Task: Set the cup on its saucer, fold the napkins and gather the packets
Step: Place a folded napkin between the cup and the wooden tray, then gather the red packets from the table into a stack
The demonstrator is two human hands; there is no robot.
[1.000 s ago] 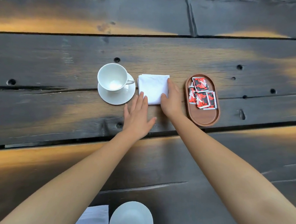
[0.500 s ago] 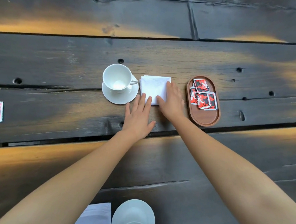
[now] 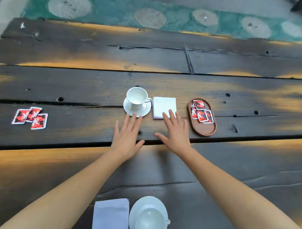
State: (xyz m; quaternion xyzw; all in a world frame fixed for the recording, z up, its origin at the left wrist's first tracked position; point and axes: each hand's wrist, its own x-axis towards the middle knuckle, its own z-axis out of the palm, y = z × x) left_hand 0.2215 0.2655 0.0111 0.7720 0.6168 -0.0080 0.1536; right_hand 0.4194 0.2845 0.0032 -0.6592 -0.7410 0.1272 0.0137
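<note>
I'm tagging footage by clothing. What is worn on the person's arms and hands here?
Nothing that shows. The left hand and right hand are bare, with no gloves, rings, watch or bracelets visible. Both forearms are uncovered as far as the frame's lower edge; no sleeve comes into view.

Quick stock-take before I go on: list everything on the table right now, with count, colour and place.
far cup: 1, white, upright on the far saucer
far saucer: 1, white, table centre
far napkin: 1, white, folded, right of the far saucer
tray: 1, brown oval, right of the far napkin
packets in tray: several, red
loose packets: 3, red, far left
near cup: 1, white, on the near saucer
near saucer: 1, white, bottom edge
near napkin: 1, white, left of it
table: 1, dark wood
left hand: open, fingertips at the far saucer
right hand: open, fingertips on the far napkin
</note>
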